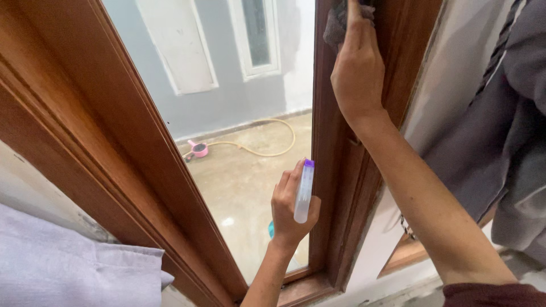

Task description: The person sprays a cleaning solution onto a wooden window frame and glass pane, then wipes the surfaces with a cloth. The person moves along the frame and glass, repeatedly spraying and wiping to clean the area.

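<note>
A small translucent white spray bottle (303, 193) with a purple cap is gripped upright in the left hand (290, 211), fingers wrapped around its lower part, in front of the glass pane (239, 113) near the right upright of the wooden window frame (335, 170). Any label on the bottle cannot be made out. The right hand (357, 68) is raised high and closed on a dark grey cloth (336, 23), which is pressed against the inner edge of that upright at the top of the view. A narrow strip of glass is left open between the two brown uprights. Beyond the pane, a concrete floor (244, 182), a yellowish hose (267, 149), a pink object (199, 149) and a grey wall are seen. Grey curtain fabric (500, 142) hangs at the right.
</note>
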